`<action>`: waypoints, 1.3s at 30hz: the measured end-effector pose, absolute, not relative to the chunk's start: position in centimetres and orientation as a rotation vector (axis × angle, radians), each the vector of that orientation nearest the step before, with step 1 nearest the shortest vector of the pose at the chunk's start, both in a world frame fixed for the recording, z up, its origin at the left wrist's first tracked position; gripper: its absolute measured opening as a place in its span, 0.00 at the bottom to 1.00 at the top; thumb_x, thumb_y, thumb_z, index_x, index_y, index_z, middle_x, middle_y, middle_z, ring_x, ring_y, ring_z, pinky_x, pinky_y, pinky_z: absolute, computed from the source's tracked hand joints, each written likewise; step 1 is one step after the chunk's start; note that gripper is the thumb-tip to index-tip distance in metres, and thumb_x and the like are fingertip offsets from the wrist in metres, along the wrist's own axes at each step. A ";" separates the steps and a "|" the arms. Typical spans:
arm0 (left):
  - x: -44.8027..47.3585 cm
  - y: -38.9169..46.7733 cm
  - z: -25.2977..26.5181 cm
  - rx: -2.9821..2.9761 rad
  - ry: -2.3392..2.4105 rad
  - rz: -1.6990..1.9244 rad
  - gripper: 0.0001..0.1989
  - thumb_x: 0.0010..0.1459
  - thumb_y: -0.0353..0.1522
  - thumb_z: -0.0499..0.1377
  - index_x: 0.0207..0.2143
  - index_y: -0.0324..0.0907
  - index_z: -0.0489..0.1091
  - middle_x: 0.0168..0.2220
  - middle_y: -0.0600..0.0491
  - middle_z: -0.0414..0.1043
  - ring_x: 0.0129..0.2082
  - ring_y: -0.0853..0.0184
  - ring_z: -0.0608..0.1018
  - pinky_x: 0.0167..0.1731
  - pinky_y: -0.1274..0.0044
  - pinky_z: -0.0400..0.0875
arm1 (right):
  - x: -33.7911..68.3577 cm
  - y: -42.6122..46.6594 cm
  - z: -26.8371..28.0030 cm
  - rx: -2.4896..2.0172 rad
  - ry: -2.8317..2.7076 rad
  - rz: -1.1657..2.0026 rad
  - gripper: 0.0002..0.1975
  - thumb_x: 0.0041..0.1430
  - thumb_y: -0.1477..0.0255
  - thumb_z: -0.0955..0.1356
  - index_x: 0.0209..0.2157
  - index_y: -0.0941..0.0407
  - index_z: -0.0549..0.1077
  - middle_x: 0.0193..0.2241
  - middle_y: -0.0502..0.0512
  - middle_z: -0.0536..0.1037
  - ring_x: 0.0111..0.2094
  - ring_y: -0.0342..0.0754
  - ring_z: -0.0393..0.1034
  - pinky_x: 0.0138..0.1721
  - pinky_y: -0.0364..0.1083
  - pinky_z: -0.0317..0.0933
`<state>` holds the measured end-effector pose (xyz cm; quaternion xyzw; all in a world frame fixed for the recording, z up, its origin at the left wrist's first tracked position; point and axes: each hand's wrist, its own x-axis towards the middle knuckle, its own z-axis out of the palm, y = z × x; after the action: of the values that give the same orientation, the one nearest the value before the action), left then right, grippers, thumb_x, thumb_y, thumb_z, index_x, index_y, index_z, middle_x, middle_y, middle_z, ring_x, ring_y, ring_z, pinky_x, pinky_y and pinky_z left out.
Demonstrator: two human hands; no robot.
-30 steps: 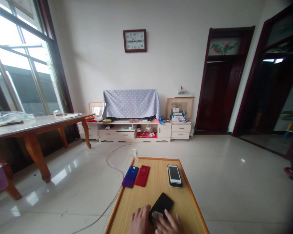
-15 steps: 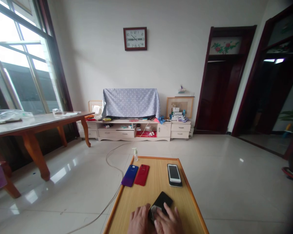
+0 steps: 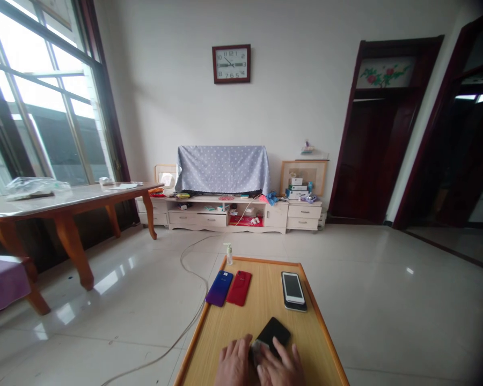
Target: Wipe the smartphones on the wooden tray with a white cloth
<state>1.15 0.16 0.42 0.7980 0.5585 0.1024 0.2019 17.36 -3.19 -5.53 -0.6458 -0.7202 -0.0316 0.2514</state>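
And the view is swinging a touch toward nine o'clock, so the clock, the wooden table and everything on it are sliding toward three in the picture; that looks like a turn of the head rather than things moving. The real action is down at six o'clock: the black phone is lying flat on the near part of the table, its long side pointing roughly from one to seven.

Taking that phone as the dial, the right hand is working in from about five, fingers spread, holding a pale wad under its fingertips. The wad is shifting only slightly, seemingly slipping back toward the seven o'clock end. At eight, the left hand is lying palm down, fingers together, right by the phone's edge; its thumb is hiding, so I can't tell whether it is gripping.

What is that telling us? The work is staying on this one handset, in small strokes, I'd judge. Meanwhile the red phone is sitting at about half past ten, the blue phone at ten, the pump bottle at eleven, and the white phone is resting on a dark device at one, all keeping their places.
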 end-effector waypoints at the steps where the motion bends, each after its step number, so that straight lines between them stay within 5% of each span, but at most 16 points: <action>1: 1.2 0.1 0.6 2.226 1.558 0.298 0.39 0.48 0.42 0.59 0.63 0.42 0.62 0.60 0.44 0.70 0.59 0.54 0.69 0.57 0.67 0.58 | 18.3 -2.9 -4.5 -1.797 -1.942 -0.090 0.16 0.67 0.57 0.61 0.51 0.34 0.76 0.53 0.45 0.77 0.59 0.63 0.68 0.61 0.71 0.55; 5: 1.1 0.1 0.8 2.228 1.519 0.311 0.45 0.42 0.44 0.64 0.63 0.40 0.61 0.60 0.43 0.69 0.58 0.51 0.69 0.57 0.66 0.58 | 20.3 -1.6 -1.8 -1.966 -1.877 -0.059 0.23 0.69 0.55 0.56 0.54 0.41 0.75 0.56 0.50 0.75 0.60 0.63 0.66 0.58 0.69 0.60; 8: 0.9 0.3 0.4 2.220 1.535 0.316 0.39 0.49 0.42 0.59 0.64 0.40 0.61 0.59 0.44 0.71 0.58 0.53 0.70 0.57 0.67 0.59 | 17.7 -1.9 -3.3 -1.891 -1.907 -0.084 0.20 0.68 0.55 0.59 0.51 0.39 0.78 0.53 0.48 0.77 0.58 0.62 0.69 0.58 0.65 0.62; 12: 0.9 0.2 0.5 2.219 1.573 0.307 0.31 0.56 0.33 0.50 0.63 0.42 0.62 0.59 0.46 0.71 0.58 0.58 0.70 0.56 0.69 0.59 | 14.6 -2.8 -4.9 -1.778 -1.906 -0.112 0.16 0.67 0.62 0.61 0.45 0.32 0.79 0.49 0.42 0.80 0.57 0.60 0.70 0.63 0.69 0.53; 19: 1.2 -0.1 1.3 2.195 1.551 0.332 0.46 0.40 0.44 0.65 0.63 0.39 0.62 0.60 0.42 0.69 0.59 0.51 0.70 0.57 0.68 0.60 | 18.7 -0.9 -0.4 -1.982 -1.863 0.001 0.23 0.71 0.59 0.54 0.55 0.43 0.75 0.58 0.51 0.74 0.62 0.64 0.63 0.61 0.74 0.51; 26: 1.1 0.4 0.4 2.240 1.580 0.271 0.29 0.59 0.33 0.49 0.64 0.44 0.61 0.62 0.47 0.68 0.59 0.60 0.71 0.57 0.69 0.59 | 15.9 -1.4 -2.6 -1.789 -2.024 0.121 0.18 0.70 0.61 0.58 0.53 0.32 0.73 0.56 0.42 0.75 0.62 0.60 0.65 0.61 0.71 0.54; 32: 1.1 0.4 -0.4 2.276 1.571 0.401 0.44 0.43 0.47 0.65 0.62 0.43 0.63 0.58 0.43 0.72 0.56 0.51 0.73 0.54 0.68 0.63 | 17.7 -0.4 -0.6 -2.009 -1.838 0.033 0.23 0.71 0.57 0.54 0.56 0.41 0.73 0.59 0.50 0.72 0.63 0.65 0.61 0.60 0.73 0.55; 39: 1.2 0.5 0.4 2.236 1.584 0.227 0.29 0.60 0.32 0.47 0.65 0.44 0.60 0.63 0.47 0.67 0.60 0.60 0.69 0.57 0.70 0.59 | 15.4 -1.4 -2.5 -1.827 -1.976 0.098 0.17 0.69 0.60 0.59 0.53 0.33 0.74 0.56 0.44 0.75 0.62 0.63 0.63 0.61 0.74 0.53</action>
<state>1.23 0.49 0.42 0.7976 0.5651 0.0809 0.1948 15.36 -1.40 -2.55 -0.6614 -0.7154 0.0355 0.2222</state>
